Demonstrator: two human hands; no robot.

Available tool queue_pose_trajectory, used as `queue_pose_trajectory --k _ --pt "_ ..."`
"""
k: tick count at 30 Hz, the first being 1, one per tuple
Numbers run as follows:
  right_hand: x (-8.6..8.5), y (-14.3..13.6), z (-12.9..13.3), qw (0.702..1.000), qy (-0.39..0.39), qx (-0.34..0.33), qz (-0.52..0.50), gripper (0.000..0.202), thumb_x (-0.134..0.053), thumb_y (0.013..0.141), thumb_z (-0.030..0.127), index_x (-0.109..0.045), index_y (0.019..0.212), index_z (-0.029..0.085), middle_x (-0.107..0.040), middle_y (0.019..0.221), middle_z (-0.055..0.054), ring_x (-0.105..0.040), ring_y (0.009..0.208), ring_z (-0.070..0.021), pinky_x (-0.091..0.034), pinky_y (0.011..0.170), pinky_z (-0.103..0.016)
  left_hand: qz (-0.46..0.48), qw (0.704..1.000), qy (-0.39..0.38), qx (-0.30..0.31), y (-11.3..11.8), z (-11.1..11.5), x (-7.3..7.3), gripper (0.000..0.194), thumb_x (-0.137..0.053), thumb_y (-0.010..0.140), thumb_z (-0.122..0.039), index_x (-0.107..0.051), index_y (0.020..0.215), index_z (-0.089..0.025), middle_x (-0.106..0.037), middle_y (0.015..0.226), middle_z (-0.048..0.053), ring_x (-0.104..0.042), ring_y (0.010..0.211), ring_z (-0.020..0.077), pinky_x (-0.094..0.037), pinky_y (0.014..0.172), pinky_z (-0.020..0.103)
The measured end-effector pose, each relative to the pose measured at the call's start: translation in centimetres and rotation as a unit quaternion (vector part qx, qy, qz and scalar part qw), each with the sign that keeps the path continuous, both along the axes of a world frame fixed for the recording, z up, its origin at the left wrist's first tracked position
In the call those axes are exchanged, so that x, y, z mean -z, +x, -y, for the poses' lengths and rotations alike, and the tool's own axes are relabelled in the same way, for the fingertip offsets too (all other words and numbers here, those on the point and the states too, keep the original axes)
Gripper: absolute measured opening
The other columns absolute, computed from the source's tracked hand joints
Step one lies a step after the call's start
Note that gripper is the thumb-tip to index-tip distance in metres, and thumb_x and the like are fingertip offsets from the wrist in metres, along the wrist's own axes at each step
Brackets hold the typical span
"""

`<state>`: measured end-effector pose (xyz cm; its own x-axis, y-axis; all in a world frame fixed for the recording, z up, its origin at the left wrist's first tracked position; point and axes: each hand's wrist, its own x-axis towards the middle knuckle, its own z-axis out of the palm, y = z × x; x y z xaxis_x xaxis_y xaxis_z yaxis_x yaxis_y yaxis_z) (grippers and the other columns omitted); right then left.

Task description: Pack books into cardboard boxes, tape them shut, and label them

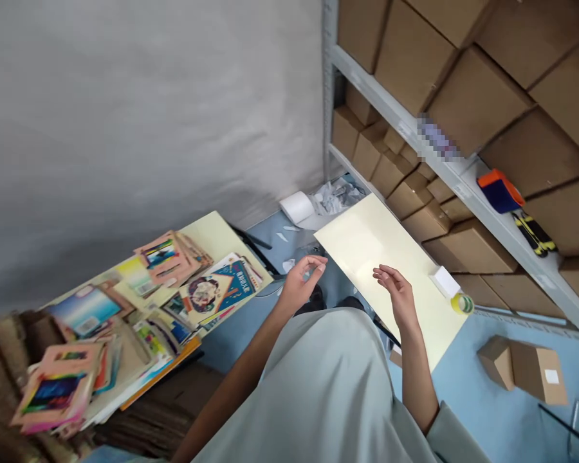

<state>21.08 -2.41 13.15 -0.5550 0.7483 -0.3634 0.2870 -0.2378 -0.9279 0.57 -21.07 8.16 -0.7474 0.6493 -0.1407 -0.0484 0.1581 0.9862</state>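
My left hand (305, 281) hangs in the air in front of my body, between two tables, with thumb and fingers apart and nothing in it. Above the pale yellow table (352, 235) on the right, my right hand (396, 292) is raised with fingers loosely bent and holds nothing. A white box (444, 281) and a roll of green-yellow tape (462, 303) stand at that table's right edge. Nearest to my left hand on the other side is a blue book (238, 281), lying on the left table (210, 230) among piles of books and pink-covered booklets (166, 257).
Metal shelves (390, 96) packed with cardboard boxes (482, 96) line the right side. An orange-and-blue tape dispenser (502, 191) and a yellow-black cutter (534, 233) lie on one shelf. A white roll (297, 209) and crumpled paper (335, 196) are by the wall; two cartons (538, 372) sit on the floor.
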Motion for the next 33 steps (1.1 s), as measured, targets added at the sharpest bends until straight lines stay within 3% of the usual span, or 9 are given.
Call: queue_pose_trajectory --k 4,8,15,21,27,33 --pt "-0.5 -5.1 0.2 0.996 -0.007 -0.090 0.007 0.045 -0.082 0.092 0.060 -0.081 0.120 0.025 -0.083 0.127 -0.014 -0.079 0.118 -0.0332 -0.058 0.112 -0.053 0.014 0.994 0.010 -0.106 -1.9 4.0 -0.1 0.030 -0.067 0.096 -0.056 -0.064 0.092 -0.026 -0.081 0.116 0.010 -0.076 0.117 0.0281 -0.059 0.112 0.050" --pt "-0.2 -10.6 -0.1 0.981 -0.018 -0.190 0.010 0.047 -0.084 0.089 0.063 -0.082 0.117 0.025 -0.084 0.125 -0.014 -0.079 0.116 -0.0336 -0.059 0.110 -0.053 0.021 0.979 -0.007 -0.203 -2.2 7.8 -0.1 0.027 -0.065 0.096 -0.053 -0.064 0.093 -0.026 -0.080 0.120 0.010 -0.076 0.117 0.0283 -0.060 0.109 0.049" --pt "1.9 -20.3 2.6 0.916 -0.059 -0.397 -0.006 0.053 -0.085 0.087 0.068 -0.084 0.117 0.025 -0.086 0.117 -0.011 -0.080 0.110 -0.0323 -0.060 0.109 -0.052 0.044 0.923 -0.061 -0.378 0.6 13.9 -0.4 0.035 -0.069 0.095 -0.060 -0.068 0.101 -0.025 -0.081 0.121 0.012 -0.075 0.123 0.0315 -0.058 0.114 0.051" --pt "4.0 -24.4 7.2 0.854 -0.108 -0.509 -0.024 0.051 -0.086 0.086 0.066 -0.084 0.115 0.025 -0.086 0.114 -0.010 -0.080 0.110 -0.0309 -0.060 0.111 -0.050 0.066 0.870 -0.094 -0.479 3.0 17.4 0.4 0.039 -0.072 0.094 -0.063 -0.069 0.100 -0.025 -0.082 0.118 0.012 -0.076 0.121 0.0330 -0.059 0.113 0.053" --pt "6.4 -24.9 11.0 0.813 -0.137 -0.566 -0.006 0.046 -0.084 0.089 0.063 -0.083 0.115 0.026 -0.087 0.112 -0.008 -0.081 0.105 -0.0279 -0.061 0.106 -0.048 0.073 0.840 -0.108 -0.527 2.7 21.7 3.1 0.040 -0.072 0.092 -0.060 -0.072 0.107 -0.023 -0.082 0.121 0.012 -0.076 0.123 0.0325 -0.056 0.118 0.053" --pt "9.8 -25.4 15.4 0.812 -0.156 -0.561 0.029 0.046 -0.086 0.085 0.061 -0.083 0.114 0.025 -0.086 0.113 -0.008 -0.080 0.102 -0.0265 -0.062 0.101 -0.045 0.124 0.850 -0.139 -0.493 -0.8 28.0 8.4 0.047 -0.075 0.085 -0.060 -0.075 0.112 -0.021 -0.081 0.122 0.014 -0.076 0.119 0.0336 -0.058 0.113 0.052"
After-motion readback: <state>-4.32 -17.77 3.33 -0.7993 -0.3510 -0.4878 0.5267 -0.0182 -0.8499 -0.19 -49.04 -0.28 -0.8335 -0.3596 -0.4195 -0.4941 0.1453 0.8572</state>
